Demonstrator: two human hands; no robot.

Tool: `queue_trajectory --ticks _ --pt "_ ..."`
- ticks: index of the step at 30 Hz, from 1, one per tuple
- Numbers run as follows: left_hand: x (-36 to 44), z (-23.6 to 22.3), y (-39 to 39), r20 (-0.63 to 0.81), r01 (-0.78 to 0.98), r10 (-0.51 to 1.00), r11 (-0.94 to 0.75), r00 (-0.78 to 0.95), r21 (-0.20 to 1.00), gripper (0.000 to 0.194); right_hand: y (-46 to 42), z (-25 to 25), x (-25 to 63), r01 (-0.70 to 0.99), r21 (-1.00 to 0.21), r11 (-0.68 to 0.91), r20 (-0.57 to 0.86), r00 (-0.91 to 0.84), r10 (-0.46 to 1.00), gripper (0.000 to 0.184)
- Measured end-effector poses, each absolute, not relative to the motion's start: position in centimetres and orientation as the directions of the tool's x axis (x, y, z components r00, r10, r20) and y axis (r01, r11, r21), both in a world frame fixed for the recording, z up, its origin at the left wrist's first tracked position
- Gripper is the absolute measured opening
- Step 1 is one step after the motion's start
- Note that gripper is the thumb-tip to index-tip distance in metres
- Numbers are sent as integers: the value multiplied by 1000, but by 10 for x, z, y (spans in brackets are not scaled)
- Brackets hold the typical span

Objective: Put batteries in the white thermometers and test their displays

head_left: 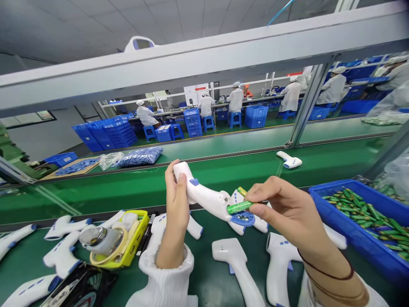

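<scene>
We note colours. IR thermometer body (204, 194): white, blue patch near top, blue ring (243, 218) at lower end. Cell (239, 207): glossy green. Crate (332, 204): bright blue; cells in it (358, 215) green, some w/ yellow. Belt (96, 200): deep green. Case (134, 243): yellow. Bag (140, 157): speckled blue. Sleeve (166, 277): white, ribbed knit. Wrist cord (329, 267): dark red. Coats (290, 97) white, stools (234, 119) blue.

Far workers (235, 100) too small; IR thermometer (207, 198) partly behind L hand (175, 204)
</scene>
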State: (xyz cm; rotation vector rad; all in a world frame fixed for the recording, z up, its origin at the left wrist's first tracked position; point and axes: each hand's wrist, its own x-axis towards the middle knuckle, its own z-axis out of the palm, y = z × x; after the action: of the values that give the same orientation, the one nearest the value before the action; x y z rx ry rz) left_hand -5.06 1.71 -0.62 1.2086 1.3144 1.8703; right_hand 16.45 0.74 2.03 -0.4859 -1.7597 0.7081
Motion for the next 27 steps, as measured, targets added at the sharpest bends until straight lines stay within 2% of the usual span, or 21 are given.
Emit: queue_trajectory --ticks 2,5,8,12,14,16,19,21,22,27 --pt "-50 -7 17 340 46 827 -358 -447 933 51 7 20 164 13 -591 807 773 -277 571 20" --pt "-47 -8 17 336 53 827 -350 -451 935 47 7 24 166 36 -482 875 816 -344 464 33" --pt "-42 -9 18 324 53 825 -339 -463 939 43 8 30 172 56 -457 888 798 -416 437 36" --pt "-35 -12 21 308 34 840 -328 -447 944 43 12 32 178 50 -507 861 728 -509 459 25" --pt "-33 -14 24 284 13 853 -309 -438 951 43 16 30 178 -4 -581 814 727 -452 517 24" --pt "-34 -16 26 255 -21 865 -293 -433 956 43 19 26 176 -136 -669 731 722 -355 594 25" --pt "-35 -18 30 219 -63 887 -267 -407 962 42 25 23 172 -289 -763 578 646 -308 699 41" --pt "-35 -20 32 188 -86 902 -238 -388 967 42 27 22 169 -273 -808 523 587 -283 759 56" --pt "-35 -21 32 174 -94 907 -226 -384 970 42 28 21 167 -257 -819 513 569 -261 779 57" --pt "-31 -19 30 193 -65 904 -235 -382 970 42 29 16 161 -322 -803 502 578 -216 787 24"
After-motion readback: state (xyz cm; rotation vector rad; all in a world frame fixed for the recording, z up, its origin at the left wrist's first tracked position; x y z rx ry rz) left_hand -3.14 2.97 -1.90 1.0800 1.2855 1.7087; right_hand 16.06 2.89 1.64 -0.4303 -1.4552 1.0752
